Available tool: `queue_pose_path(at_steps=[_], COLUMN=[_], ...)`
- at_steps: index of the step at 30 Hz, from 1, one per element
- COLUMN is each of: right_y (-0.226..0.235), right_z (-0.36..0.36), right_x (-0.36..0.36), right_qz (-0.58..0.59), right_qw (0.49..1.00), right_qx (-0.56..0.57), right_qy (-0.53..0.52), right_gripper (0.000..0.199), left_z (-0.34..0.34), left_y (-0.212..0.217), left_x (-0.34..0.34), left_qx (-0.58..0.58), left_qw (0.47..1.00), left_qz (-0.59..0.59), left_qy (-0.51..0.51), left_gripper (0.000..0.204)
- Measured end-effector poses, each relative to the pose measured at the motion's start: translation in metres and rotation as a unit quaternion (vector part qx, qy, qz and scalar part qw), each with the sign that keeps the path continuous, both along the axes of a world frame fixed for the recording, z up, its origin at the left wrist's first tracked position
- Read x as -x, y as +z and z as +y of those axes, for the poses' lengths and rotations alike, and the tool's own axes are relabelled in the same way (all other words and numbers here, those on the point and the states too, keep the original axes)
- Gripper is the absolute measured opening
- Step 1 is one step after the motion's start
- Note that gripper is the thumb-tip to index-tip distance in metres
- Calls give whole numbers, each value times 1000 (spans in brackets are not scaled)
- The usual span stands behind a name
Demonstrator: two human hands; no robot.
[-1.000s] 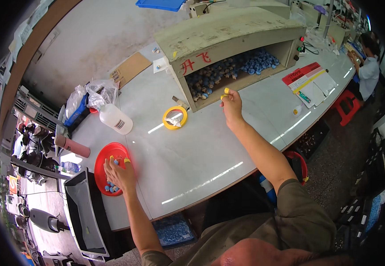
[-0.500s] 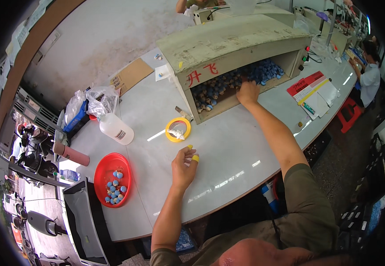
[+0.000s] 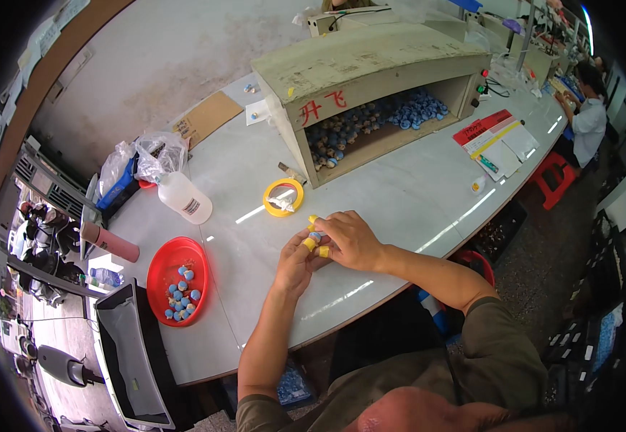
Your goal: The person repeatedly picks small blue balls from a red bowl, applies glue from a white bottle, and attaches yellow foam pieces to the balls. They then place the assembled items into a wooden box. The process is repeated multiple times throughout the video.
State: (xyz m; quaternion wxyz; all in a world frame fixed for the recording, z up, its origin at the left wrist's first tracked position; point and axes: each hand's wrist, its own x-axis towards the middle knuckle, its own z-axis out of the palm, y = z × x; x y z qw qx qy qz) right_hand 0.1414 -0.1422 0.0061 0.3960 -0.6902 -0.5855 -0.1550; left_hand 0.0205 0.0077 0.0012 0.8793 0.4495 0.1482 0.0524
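Over the table in front of me, my left hand (image 3: 297, 265) and my right hand (image 3: 352, 241) meet around one small blue-and-beige piece (image 3: 316, 236). Fingertips of both hands, wrapped in yellow finger covers, pinch it between them; most of it is hidden. To the left, a red plastic bowl (image 3: 203, 291) carries several similar round blue-topped pieces (image 3: 182, 286). Beyond my hands, many more blue and beige pieces (image 3: 356, 133) fill the back of the opening in a pale box-shaped machine (image 3: 370, 72).
A yellow tape roll (image 3: 300, 194) with crumpled white material lies ahead, near a white bottle (image 3: 185, 199) and plastic bags (image 3: 163, 155). Papers (image 3: 497, 144) lie at right. A pink flask (image 3: 115, 243) and grey bin (image 3: 129, 353) stand left. A co-worker (image 3: 587, 115) sits far right.
My right hand has come out of the machine's opening and back to my left hand. A small blue piece is now between their fingers. The view has shifted slightly.
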Motion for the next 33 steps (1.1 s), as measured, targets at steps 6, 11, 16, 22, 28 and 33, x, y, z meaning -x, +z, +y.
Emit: queue_pose_path(at_steps=[6,11,16,22,28,33], right_y=[2,-39,-54,-39,-5,-14], right_z=[-105,-227,-262,-170,-85,-64], right_x=[-31,-121,-175,-130,-17,17], right_qz=[-42,158,75,350,372,358], right_qw=[958,756,767,889,926,933], right_qx=[-113,-100,65,-121,44,8], right_qy=[-262,-627,-634,-270,-39,37], right_gripper=[66,75,56,32,39,50], left_z=[-2,-12,-18,-12,-11,-7], left_y=[-2,-2,-4,-5,-2,-8], left_x=[6,7,1,7,4,4], left_qx=[-95,-153,-164,-156,-134,-117], left_qw=[994,982,978,978,981,983], left_qz=[60,85,93,112,109,104], left_qy=[-11,-68,-83,-81,-84,-97], left_gripper=[28,30,30,35,39,40])
